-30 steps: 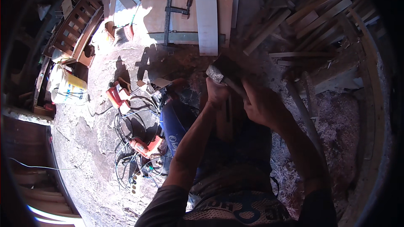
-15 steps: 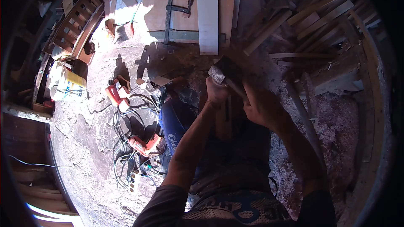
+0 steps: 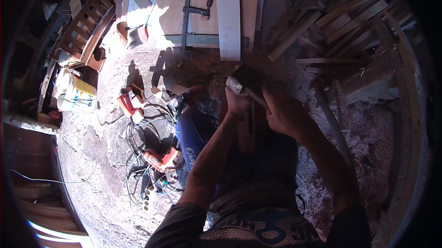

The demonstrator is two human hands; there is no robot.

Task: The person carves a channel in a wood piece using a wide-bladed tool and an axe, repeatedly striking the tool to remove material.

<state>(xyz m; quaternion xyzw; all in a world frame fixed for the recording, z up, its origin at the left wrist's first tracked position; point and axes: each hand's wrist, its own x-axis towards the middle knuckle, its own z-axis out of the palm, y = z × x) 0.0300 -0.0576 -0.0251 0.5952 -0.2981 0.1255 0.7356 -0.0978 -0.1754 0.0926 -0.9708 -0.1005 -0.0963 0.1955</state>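
Note:
My right hand (image 3: 286,117) is closed round the handle of a mallet (image 3: 251,79) with a dark, block-shaped head and a pale striking face. The head lies right over the top of my left hand (image 3: 238,104), which is a closed fist. Whatever that fist holds is hidden in shadow and under the mallet. Below my hands, between my legs, a piece of wood (image 3: 246,141) with a dark slot points toward me. My blue-clad left leg (image 3: 188,130) is bent beside it.
On the floor at left lie a red power drill (image 3: 160,159), another red power tool (image 3: 130,104) and tangled cables (image 3: 136,174). A white bucket (image 3: 76,92) stands farther left. Ahead are boards (image 3: 229,22) and a bar clamp (image 3: 198,10). Timber offcuts (image 3: 352,15) and shavings (image 3: 368,133) lie right.
The mallet head has shifted very slightly left over my left fist. Both hands keep nearly the same place and grip. The whole view has moved a little.

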